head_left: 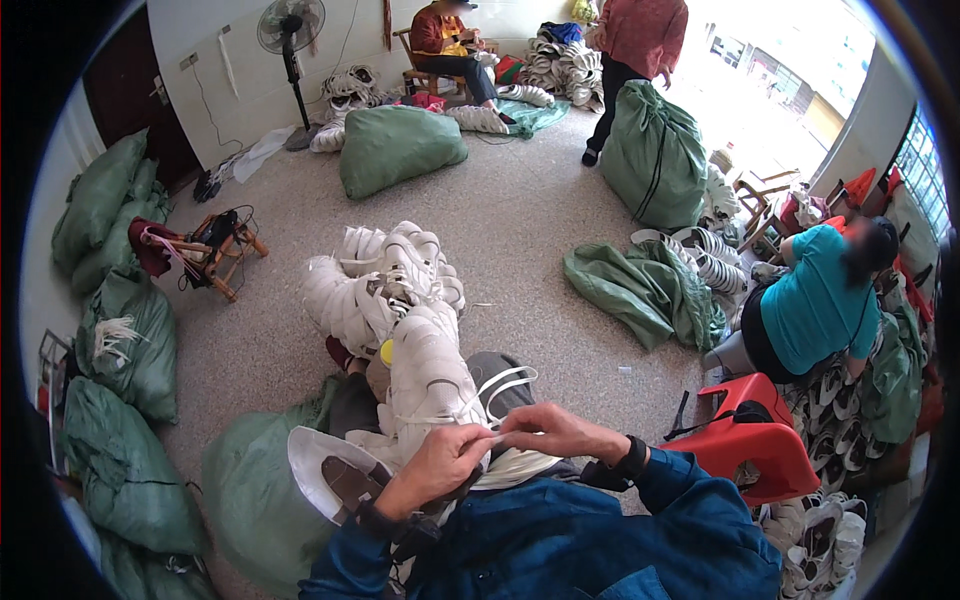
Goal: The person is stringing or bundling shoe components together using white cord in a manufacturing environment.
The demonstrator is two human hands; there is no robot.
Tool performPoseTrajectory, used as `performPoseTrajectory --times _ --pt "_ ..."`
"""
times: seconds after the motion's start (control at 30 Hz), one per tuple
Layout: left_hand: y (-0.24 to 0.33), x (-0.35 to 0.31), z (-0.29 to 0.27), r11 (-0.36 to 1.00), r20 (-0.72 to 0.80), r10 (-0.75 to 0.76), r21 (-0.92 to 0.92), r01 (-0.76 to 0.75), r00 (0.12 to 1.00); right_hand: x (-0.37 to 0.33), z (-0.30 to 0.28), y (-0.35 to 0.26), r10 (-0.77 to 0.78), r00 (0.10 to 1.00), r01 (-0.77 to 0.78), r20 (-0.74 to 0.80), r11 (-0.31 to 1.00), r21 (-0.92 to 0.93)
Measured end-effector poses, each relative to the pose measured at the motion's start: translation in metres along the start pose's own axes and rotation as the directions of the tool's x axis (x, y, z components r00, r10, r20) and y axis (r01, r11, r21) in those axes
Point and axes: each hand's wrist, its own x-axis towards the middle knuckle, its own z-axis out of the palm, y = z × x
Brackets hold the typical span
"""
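Observation:
A long row of nested white shoe uppers [430,360] lies over my lap and points away from me. At its near end, my left hand [445,462] and my right hand [560,433] meet fingertip to fingertip. Both are pinched on a white shoelace [510,378], which loops up beyond my fingers. Beside my left wrist, a white upper with a brown lining [345,480] lies tilted. Under my right hand is a bundle of pale laces [515,467], partly covered by my hands.
Green sacks [135,465] line the left side, and another green sack [265,490] sits against my left. A red plastic stool [750,440] stands to my right. Beyond it, a person in teal [815,300] bends over shoe uppers. More uppers [375,270] are heaped ahead of my knees.

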Motion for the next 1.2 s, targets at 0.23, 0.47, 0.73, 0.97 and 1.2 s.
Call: performPoseTrajectory --times 0.23,0.47,0.73,0.97,1.2 --pt "-0.046 -0.035 -0.009 0.998 -0.136 -0.049 0.030 0.054 0.990 -0.028 -0.033 0.049 0.200 0.966 -0.256 -0.166 0.846 -0.467" --pt "-0.044 -0.023 0.014 0.945 -0.306 0.203 0.310 -0.104 0.930 0.016 0.031 0.002 -0.018 0.993 0.006 -0.113 0.994 -0.111" --pt "-0.042 -0.046 0.004 0.954 -0.357 0.164 0.294 -0.056 0.920 0.018 0.036 0.019 -0.121 0.987 0.090 -0.104 0.960 -0.264" --pt "-0.041 -0.037 0.008 0.909 -0.347 0.299 0.388 -0.154 0.889 0.032 0.052 0.007 -0.197 0.978 0.180 -0.072 0.964 -0.195" --pt "-0.045 -0.011 -0.021 0.720 -0.277 0.378 0.688 -0.092 0.883 0.037 0.057 0.040 0.098 0.949 -0.043 -0.299 0.981 0.187"
